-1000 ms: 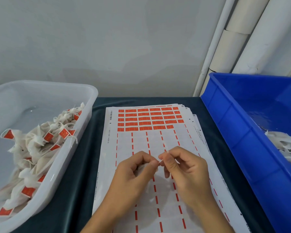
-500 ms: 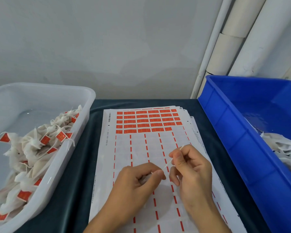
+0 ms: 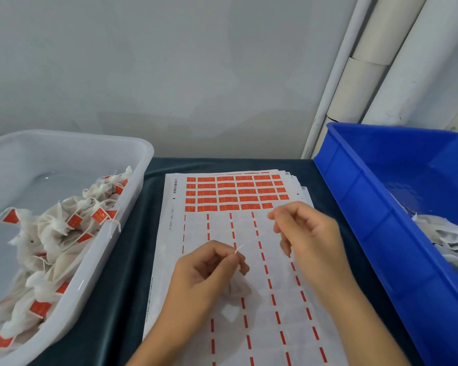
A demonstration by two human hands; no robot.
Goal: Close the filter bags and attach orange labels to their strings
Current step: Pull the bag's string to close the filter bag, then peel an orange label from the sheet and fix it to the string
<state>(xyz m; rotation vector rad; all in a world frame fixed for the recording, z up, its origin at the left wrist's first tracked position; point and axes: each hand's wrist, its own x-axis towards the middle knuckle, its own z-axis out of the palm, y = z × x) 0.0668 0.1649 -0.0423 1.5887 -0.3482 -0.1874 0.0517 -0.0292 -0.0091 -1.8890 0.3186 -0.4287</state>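
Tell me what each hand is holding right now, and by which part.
The left hand grips a filter bag at its gathered neck; the right hand pinches the far end of its string.

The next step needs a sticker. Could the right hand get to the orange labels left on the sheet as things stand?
Probably yes. The orange labels lie uncovered just beyond the right hand, nothing between. But that hand pinches the string running to the bag in the left hand, so it must let go first.
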